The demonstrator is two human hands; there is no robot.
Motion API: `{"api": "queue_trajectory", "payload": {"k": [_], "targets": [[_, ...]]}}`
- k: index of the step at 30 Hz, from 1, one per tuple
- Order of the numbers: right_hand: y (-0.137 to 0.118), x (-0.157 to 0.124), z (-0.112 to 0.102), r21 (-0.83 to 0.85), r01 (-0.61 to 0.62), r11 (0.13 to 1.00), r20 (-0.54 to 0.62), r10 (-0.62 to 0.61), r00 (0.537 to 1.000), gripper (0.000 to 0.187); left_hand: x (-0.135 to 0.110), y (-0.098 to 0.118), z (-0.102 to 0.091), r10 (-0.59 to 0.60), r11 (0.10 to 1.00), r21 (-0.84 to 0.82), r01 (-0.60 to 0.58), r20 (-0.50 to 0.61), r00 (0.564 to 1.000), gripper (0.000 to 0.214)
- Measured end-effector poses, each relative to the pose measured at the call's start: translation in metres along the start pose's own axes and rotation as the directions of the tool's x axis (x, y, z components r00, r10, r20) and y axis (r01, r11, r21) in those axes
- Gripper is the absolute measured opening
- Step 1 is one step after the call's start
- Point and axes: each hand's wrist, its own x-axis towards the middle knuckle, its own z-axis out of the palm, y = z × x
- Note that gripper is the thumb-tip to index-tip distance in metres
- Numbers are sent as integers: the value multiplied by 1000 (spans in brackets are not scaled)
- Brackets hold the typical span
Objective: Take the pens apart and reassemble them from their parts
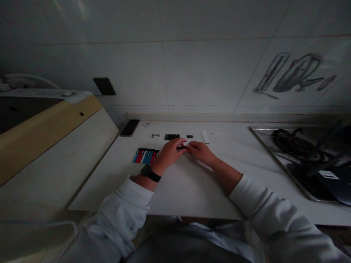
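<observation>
My left hand (172, 152), with a dark watch on its wrist, and my right hand (202, 152) meet over the white counter. Their closed fingers pinch a small dark slim piece (181, 148) between them; its exact kind is too small to tell. To the left of my left hand lies a neat row of slim red, blue and white sticks with black ends (146, 156). Just beyond my hands is a row of small black pieces (172, 136), partly behind the left fingers. Small metal pieces (155, 135) lie left of that row, and a tiny dark rectangle (189, 136) lies right of it.
A white strip (205, 137) lies behind my right hand. At the counter's far left are a phone (129, 128) and a small ring-shaped item (146, 124). A gas stove (298, 146) borders the right side. A white cabinet-like box (60, 157) stands left; the tiled wall (197, 73) rises behind.
</observation>
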Motion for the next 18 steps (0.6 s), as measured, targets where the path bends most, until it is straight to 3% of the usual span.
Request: {"api": "queue_trajectory", "payload": {"k": [3, 5, 9, 14, 18], "targets": [[8, 2, -1, 81, -45, 996, -112, 54, 992, 43, 0, -2, -3, -53, 999, -2, 52, -23, 998, 22], [11, 3, -2, 132, -70, 989, -122, 86, 989, 44, 1, -5, -4, -66, 997, 42, 67, -25, 997, 14], [9, 1, -2, 152, -87, 985, -109, 104, 989, 47, 2, -9, -5, -60, 990, 125, 58, 15, 998, 22], [9, -3, 1, 73, -22, 997, -135, 32, 990, 44, 3, -9, -1, -73, 992, 105, 70, 26, 997, 30], [11, -3, 6, 100, 67, 993, -206, -45, 978, 28, 5, -9, 0, -154, 987, 51, 153, 3, 988, 32]]}}
